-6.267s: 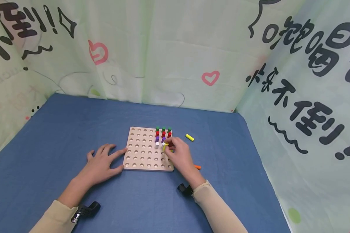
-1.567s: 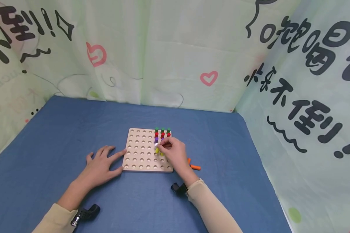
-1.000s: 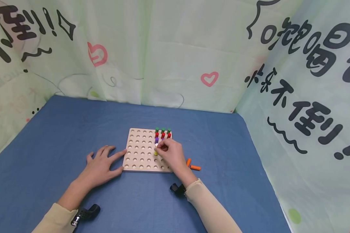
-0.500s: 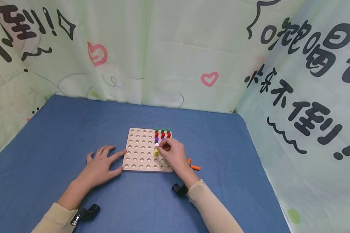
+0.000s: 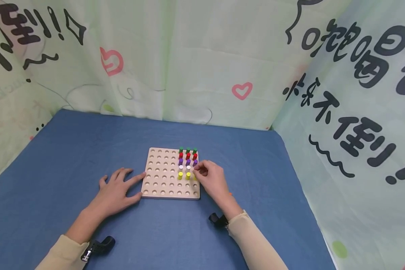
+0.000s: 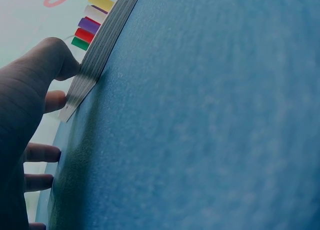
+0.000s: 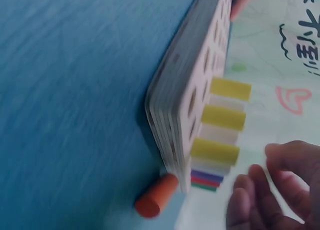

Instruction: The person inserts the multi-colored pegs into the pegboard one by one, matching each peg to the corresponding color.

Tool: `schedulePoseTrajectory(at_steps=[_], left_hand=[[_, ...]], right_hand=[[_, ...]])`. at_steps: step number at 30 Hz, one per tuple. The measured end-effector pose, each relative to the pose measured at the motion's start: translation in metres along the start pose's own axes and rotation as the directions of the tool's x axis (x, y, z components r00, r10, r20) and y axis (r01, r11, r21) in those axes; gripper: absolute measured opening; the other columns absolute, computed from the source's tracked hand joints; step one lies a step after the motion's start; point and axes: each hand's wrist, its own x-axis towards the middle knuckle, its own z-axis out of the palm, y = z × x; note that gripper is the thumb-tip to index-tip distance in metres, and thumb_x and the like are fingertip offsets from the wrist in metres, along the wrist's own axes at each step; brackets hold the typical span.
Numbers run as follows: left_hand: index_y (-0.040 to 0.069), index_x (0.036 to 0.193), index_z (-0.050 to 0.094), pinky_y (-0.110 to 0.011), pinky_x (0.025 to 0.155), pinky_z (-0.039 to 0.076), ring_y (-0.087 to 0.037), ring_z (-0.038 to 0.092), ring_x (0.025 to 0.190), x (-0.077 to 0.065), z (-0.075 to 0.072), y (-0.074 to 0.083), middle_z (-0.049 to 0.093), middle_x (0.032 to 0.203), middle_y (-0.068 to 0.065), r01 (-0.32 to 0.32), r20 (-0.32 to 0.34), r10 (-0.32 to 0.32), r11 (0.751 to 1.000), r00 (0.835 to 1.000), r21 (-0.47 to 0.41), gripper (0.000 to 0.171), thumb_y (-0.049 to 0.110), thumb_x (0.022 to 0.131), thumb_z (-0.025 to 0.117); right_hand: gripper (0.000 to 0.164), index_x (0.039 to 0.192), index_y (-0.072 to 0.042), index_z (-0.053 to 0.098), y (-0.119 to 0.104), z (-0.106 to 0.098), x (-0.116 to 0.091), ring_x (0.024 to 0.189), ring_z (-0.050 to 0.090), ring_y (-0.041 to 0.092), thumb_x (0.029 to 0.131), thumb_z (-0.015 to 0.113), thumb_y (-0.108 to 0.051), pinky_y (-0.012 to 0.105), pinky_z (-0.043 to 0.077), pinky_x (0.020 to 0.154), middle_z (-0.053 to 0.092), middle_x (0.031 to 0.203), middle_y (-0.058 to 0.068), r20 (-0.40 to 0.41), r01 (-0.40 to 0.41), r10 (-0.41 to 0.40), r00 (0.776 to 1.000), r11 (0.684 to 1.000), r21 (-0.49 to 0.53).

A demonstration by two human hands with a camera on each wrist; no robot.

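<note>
A wooden pegboard [image 5: 162, 180] lies flat on the blue cloth. Its right-hand columns carry green [image 5: 188, 150], red [image 5: 188, 155], purple [image 5: 188, 162], white [image 5: 180, 167] and yellow pegs [image 5: 180, 175], three yellow ones standing in a row in the right wrist view. My left hand [image 5: 116, 191] is spread on the cloth, thumb and index finger touching the board's left edge. By the right edge, my right hand [image 5: 213, 180] hovers at the pegs; the right wrist view shows its thumb and fingers [image 7: 250, 200] bent loosely, apart from the yellow pegs and holding nothing.
An orange peg [image 7: 156, 196] lies on the cloth beside the board's right corner; in the head view my right wrist mostly covers that spot. Printed curtains [image 5: 202, 60] enclose the back and sides of the table.
The loose yellow peg on the cloth is gone from there; yellow pegs now stand in a row. My right hand has let go and shifted right. The left hand stays put.
</note>
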Motion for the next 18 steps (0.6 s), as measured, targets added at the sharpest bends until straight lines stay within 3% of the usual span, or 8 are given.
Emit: schedulePoseTrajectory(at_steps=[5, 10, 13, 18], left_hand=[[0.031, 0.153, 0.053, -0.086, 0.101, 0.024, -0.051, 0.037, 0.143, 0.0, -0.001, 0.0, 0.046, 0.151, -0.023, 0.0, 0.006, 0.0, 1.0, 1.0, 0.003, 0.064, 0.045, 0.093, 0.069], [0.031, 0.153, 0.052, -0.086, 0.1, 0.024, -0.052, 0.037, 0.142, 0.0, 0.0, 0.0, 0.046, 0.151, -0.023, 0.003, 0.01, -0.003, 1.0, 1.0, 0.011, 0.064, 0.046, 0.093, 0.069], [0.03, 0.153, 0.053, -0.086, 0.101, 0.024, -0.052, 0.037, 0.142, 0.0, 0.0, 0.0, 0.046, 0.151, -0.023, 0.0, 0.004, 0.0, 1.0, 1.0, 0.01, 0.064, 0.046, 0.093, 0.069], [0.03, 0.153, 0.053, -0.086, 0.101, 0.024, -0.052, 0.037, 0.142, 0.0, 0.001, -0.002, 0.047, 0.151, -0.023, 0.0, 0.002, 0.0, 1.0, 1.0, 0.016, 0.064, 0.046, 0.093, 0.069]], right_hand=[[0.01, 0.103, -0.015, 0.074, 0.002, -0.015, -0.007, 0.095, 0.066, 0.02, 0.093, 0.076, -0.016, 0.038, 0.058, 0.084, 0.067, 0.099, 0.003, 0.088, -0.082, 0.094, 0.992, 0.988, -0.128], [0.026, 0.115, -0.012, 0.072, 0.002, -0.033, -0.017, 0.095, 0.061, 0.024, 0.09, 0.079, -0.016, 0.042, 0.055, 0.08, 0.064, 0.108, 0.008, 0.194, -0.174, 0.24, 0.951, 0.937, -0.303], [0.029, 0.115, -0.01, 0.071, 0.005, -0.04, -0.023, 0.088, 0.056, 0.024, 0.087, 0.08, -0.011, 0.04, 0.052, 0.074, 0.063, 0.105, 0.01, 0.206, -0.172, 0.263, 0.942, 0.911, -0.374], [0.026, 0.105, -0.01, 0.067, 0.017, -0.045, -0.03, 0.082, 0.054, 0.023, 0.083, 0.076, 0.001, 0.038, 0.049, 0.07, 0.06, 0.095, 0.008, 0.212, -0.163, 0.269, 0.94, 0.896, -0.414]])
